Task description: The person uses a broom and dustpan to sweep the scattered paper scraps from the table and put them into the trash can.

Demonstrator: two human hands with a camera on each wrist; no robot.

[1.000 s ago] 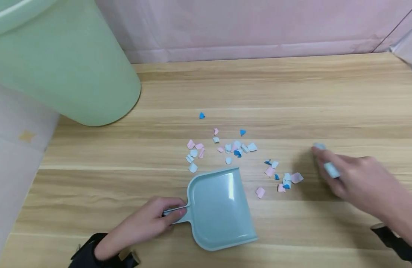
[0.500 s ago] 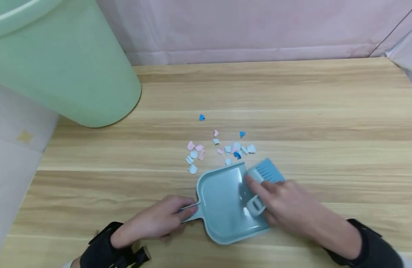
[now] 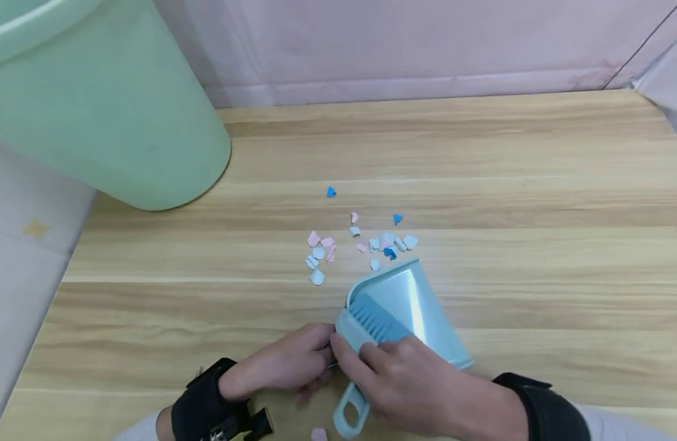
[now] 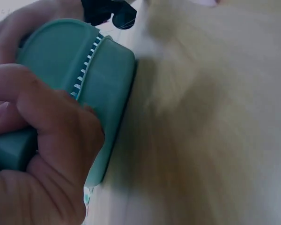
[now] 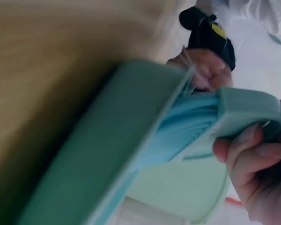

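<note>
Head view first, from the left: a large pale green plastic bin [image 3: 107, 116] stands at the far left corner of the light wooden tabletop [image 3: 537, 214], well apart from the work, presumably kept within reach for tipping. Near the front edge, the left hand [image 3: 286, 367], wearing a black wrist strap, curls its fingers around the handle end of the small light blue plastic dustpan [image 3: 421, 306]; the handle itself is hidden between the two hands. That grip seems to steady the pan, whose open lip lies flat on the wood just beside a loose scatter of torn pink, white and blue paper scraps [image 3: 360, 245], so the bits can be drawn in. Most scraps cluster just beyond the lip, with one blue piece farther off towards the bin.

Over the pan, the right hand [image 3: 421, 392] wraps around the body of the small light blue plastic hand brush [image 3: 366, 321], its blue bristles resting inside the pan near the rear wall, its looped handle pointing back to the person. One pink scrap [image 3: 319, 434] lies at the table's front edge.

Both wrist views are blurred; the right one shows the bristles pressed against the pan's inner wall.
</note>
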